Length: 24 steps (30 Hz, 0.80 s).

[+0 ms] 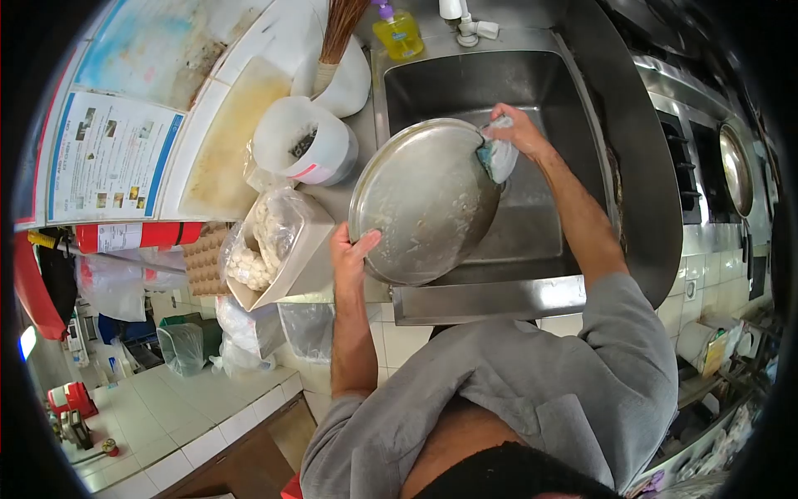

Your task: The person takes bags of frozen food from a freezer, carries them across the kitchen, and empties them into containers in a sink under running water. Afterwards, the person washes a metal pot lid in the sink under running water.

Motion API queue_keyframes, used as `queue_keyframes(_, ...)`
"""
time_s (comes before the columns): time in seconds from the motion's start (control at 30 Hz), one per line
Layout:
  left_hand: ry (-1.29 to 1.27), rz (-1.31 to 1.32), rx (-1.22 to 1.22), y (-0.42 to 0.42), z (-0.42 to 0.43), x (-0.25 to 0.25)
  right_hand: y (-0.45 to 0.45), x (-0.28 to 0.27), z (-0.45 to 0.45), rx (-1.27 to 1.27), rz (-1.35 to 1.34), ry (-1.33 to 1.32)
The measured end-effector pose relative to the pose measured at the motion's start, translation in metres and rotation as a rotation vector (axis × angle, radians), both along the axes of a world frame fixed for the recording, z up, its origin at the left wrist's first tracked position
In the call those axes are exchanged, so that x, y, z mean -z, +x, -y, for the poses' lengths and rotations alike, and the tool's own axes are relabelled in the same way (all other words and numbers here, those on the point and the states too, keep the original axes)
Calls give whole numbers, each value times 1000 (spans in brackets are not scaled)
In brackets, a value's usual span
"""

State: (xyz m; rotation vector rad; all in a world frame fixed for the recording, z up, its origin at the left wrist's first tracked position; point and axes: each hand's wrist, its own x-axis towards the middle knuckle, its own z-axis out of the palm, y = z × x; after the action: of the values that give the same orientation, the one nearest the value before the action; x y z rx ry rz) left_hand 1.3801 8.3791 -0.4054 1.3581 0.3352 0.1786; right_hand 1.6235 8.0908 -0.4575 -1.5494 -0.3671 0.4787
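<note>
A large round metal lid or tray (428,204), streaked with white suds, is held tilted over the left part of the steel sink (540,241). My left hand (356,248) grips its lower left rim, thumb on the upper face and the other fingers mostly hidden beneath. At its upper right edge, my right hand (517,133) is closed on a soapy sponge (499,158), which touches the rim. Foam covers much of the sponge, with a bluish-green part showing. Whether the round piece is a lid or a shallow tray I cannot tell.
Behind the sink are a white tap (470,29) and a yellow soap bottle (399,33). To the left stand a white tub (303,141), a bundle of thin brown sticks (339,37) and a bag-lined box (283,241). A stove (698,166) lies right.
</note>
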Motion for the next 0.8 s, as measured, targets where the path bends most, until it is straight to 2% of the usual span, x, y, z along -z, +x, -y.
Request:
queue_keyframes(0.03,3,0,8,2,1,-2,6,-10,-2,-53,58,-48)
queue_keyframes(0.13,96,-78,23,11,8,-26,8,-71,-32,-200,542,-144)
queue_keyframes(0.2,354,-64,237,32,15,-55,-6,-118,-73,-332,875,-148)
queue_keyframes(0.23,354,-66,238,38,16,-53,-21,-133,-90,-365,1123,-196)
queue_keyframes(0.27,344,-86,297,45,16,-50,-30,-146,-103,-362,1124,-197)
queue_keyframes(0.33,345,-97,359,47,17,-47,-39,-166,-117,-617,1278,-470)
queue_keyframes(0.4,314,-45,163,30,15,-44,-13,-141,-104,-474,1175,-312)
queue_keyframes(0.43,313,-41,162,24,13,-43,3,-129,-88,-408,1115,-271)
queue_keyframes(0.47,261,-17,79,14,11,-41,15,-102,-73,-303,930,-239)
queue_keyframes(0.5,211,8,-4,9,7,-39,21,-68,-57,-200,746,-206)
queue_keyframes(0.57,190,20,-18,3,0,-33,3,-2,-25,-18,461,-177)
queue_keyframes(0.63,167,38,-19,2,-4,-26,-33,88,-9,137,227,-109)
queue_keyframes(0.7,137,29,-103,1,-7,-19,-82,147,-9,186,236,-298)
queue_keyframes(0.73,138,23,-104,3,-7,-17,-88,145,-9,184,231,-297)
queue_keyframes(0.8,57,7,-126,4,-3,-11,-101,134,-4,-97,330,-442)
